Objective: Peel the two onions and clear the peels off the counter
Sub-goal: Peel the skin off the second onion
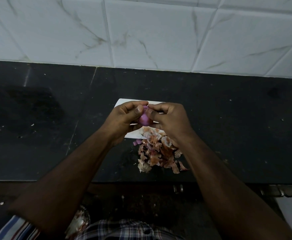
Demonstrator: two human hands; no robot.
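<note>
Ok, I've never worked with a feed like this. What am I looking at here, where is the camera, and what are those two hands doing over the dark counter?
There is no machine here, only one picture from a camera worn on a person's head, looking forward and down. The two bare arms are that person's own. The left hand and right hand together hold a small purple onion, fingertips at its top, apparently picking skin off. Under them a white board lies on the black counter. Nearer the person, a heap of onion peels sits partly on the board and mostly on the counter, not yet cleared. Behind is a white tiled wall. A second onion is not visible.
</note>
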